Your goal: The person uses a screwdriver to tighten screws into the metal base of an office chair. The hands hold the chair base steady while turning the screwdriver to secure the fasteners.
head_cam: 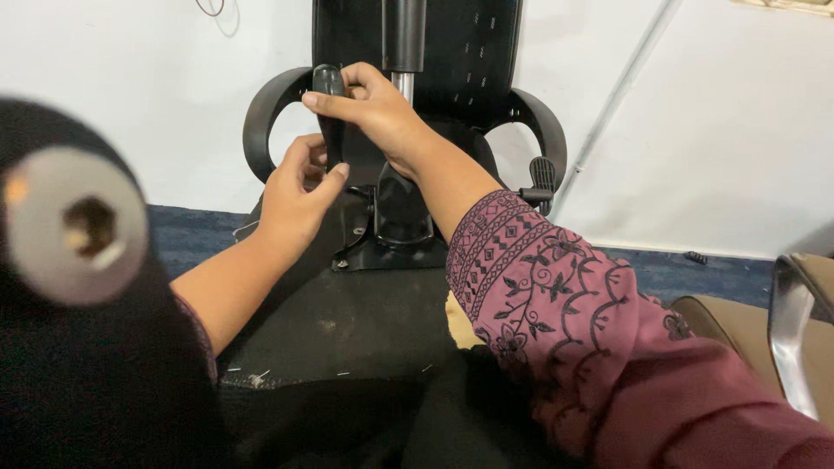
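Observation:
An office chair lies overturned in front of me, its black seat underside (347, 321) facing up. My right hand (369, 104) grips the black handle of a tool (328, 82) held upright over the metal mechanism plate (382, 243). My left hand (295, 195) sits just below, fingers pinched around the tool's lower shaft. The tool's tip is hidden behind my hands. The chair's gas cylinder (404, 43) rises behind my right hand. Black curved armrests (261, 122) flank the chair back.
A blurred chair base hub with a round metal socket (76, 226) looms close at the left. A tan chair with a chrome arm (786, 330) stands at the right. A black lever (542, 178) sticks out on the mechanism's right. White wall behind, blue carpet below.

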